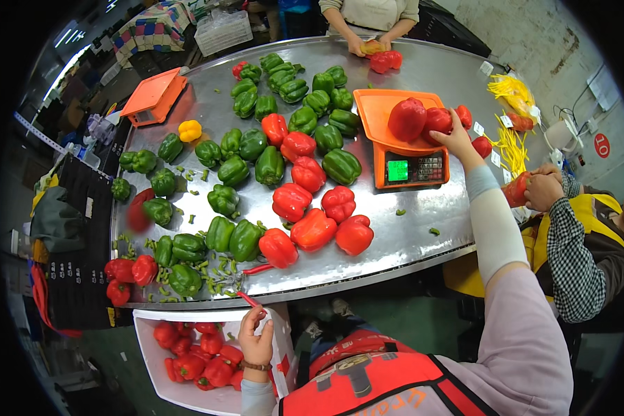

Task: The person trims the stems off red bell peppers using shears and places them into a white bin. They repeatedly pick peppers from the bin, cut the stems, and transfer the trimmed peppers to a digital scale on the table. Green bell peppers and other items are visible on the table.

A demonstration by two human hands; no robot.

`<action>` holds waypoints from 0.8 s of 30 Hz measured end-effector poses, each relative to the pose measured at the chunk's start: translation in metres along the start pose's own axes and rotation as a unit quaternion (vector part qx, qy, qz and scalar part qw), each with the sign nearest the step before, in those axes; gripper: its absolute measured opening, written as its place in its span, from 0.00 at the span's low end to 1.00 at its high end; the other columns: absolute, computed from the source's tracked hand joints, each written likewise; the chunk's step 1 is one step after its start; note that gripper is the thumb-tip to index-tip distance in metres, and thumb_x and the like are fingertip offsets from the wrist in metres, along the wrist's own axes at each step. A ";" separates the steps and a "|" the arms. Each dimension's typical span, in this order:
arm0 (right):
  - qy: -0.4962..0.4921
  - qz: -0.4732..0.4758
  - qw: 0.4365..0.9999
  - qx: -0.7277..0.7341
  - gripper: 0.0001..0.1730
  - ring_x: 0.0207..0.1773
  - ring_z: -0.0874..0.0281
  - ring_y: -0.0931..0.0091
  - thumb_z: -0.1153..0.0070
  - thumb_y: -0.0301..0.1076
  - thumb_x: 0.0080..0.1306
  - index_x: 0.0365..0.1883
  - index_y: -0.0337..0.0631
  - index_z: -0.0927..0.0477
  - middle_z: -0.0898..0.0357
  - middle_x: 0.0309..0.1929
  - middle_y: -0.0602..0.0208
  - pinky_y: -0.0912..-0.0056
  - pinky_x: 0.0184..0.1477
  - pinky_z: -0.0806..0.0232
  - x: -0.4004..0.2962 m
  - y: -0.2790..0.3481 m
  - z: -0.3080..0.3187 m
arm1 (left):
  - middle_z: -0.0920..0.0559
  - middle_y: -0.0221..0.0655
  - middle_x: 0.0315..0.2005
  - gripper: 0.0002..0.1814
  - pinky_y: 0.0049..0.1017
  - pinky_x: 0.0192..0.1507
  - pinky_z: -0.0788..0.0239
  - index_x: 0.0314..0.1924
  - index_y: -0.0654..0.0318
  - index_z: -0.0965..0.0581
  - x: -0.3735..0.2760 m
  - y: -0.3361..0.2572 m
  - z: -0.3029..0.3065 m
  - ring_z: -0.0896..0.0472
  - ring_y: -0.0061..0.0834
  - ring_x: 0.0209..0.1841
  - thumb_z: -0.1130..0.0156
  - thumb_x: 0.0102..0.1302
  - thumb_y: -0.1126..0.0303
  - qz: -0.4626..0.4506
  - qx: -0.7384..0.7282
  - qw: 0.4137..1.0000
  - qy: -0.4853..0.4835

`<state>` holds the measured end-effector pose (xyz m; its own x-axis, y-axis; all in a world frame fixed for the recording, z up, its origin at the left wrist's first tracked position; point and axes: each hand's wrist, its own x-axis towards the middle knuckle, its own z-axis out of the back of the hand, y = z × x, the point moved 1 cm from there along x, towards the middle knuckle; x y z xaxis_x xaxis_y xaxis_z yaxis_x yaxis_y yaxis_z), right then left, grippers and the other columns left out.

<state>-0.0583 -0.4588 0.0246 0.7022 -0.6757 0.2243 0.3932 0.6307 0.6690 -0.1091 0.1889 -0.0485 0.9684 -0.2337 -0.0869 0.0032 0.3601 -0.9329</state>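
Note:
My right hand (451, 131) is on a red bell pepper (438, 122) on the tray of an orange digital scale (377, 112); a larger red pepper (407, 119) lies beside it. My left hand (256, 335) is at the near table edge, above a white foam box (282, 338) of red peppers (218, 372). Its fingertips are by one red handle of a pair of cutters (250, 300), whose metal head rests among green stem pieces; whether they grip the handle is unclear. Green bell peppers (269, 165) and loose red peppers (313, 230) cover much of the metal table.
A person (372, 21) across the table handles red peppers. At the right, a person in a checked sleeve (577, 260) holds packed red peppers. Yellow strips (510, 145) lie at the right edge, an orange device (155, 97) at the far left corner. A yellow pepper (190, 131) lies nearby.

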 end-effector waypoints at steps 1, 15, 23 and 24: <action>-0.047 0.008 0.997 0.067 0.48 0.58 0.24 0.60 0.30 0.43 0.54 0.70 0.40 0.39 0.24 0.55 0.47 0.62 0.59 0.33 -0.005 -0.008 -0.005 | 0.20 0.35 0.48 0.22 0.28 0.51 0.31 0.55 0.64 0.24 0.000 0.001 0.000 0.21 0.27 0.47 0.37 0.59 0.77 0.002 0.003 1.000 -0.002; -0.225 0.068 0.952 0.198 0.39 0.65 0.31 0.62 0.34 0.36 0.60 0.67 0.34 0.37 0.31 0.63 0.46 0.64 0.65 0.38 -0.038 -0.010 0.004 | 0.22 0.36 0.50 0.20 0.28 0.52 0.30 0.55 0.64 0.24 0.008 0.014 0.013 0.21 0.28 0.48 0.38 0.61 0.78 0.011 -0.008 0.999 -0.033; -0.073 0.000 0.997 0.003 0.54 0.67 0.35 0.58 0.28 0.46 0.50 0.70 0.36 0.43 0.37 0.67 0.47 0.61 0.66 0.39 0.007 0.012 -0.008 | 0.20 0.34 0.47 0.20 0.27 0.51 0.30 0.54 0.64 0.23 0.009 0.006 -0.005 0.21 0.25 0.46 0.37 0.60 0.77 0.007 -0.004 1.000 -0.012; -0.060 -0.012 0.998 0.020 0.54 0.67 0.33 0.58 0.28 0.46 0.50 0.70 0.35 0.43 0.37 0.67 0.47 0.62 0.66 0.38 0.009 0.015 -0.011 | 0.20 0.34 0.47 0.20 0.26 0.51 0.30 0.54 0.65 0.23 0.007 0.005 -0.005 0.21 0.25 0.46 0.37 0.60 0.77 0.012 -0.001 1.000 -0.015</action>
<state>-0.0392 -0.4511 0.0287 0.6156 -0.7332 0.2889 0.3841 0.5993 0.7024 -0.1032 0.1847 -0.0558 0.9753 -0.1974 -0.0993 -0.0212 0.3636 -0.9313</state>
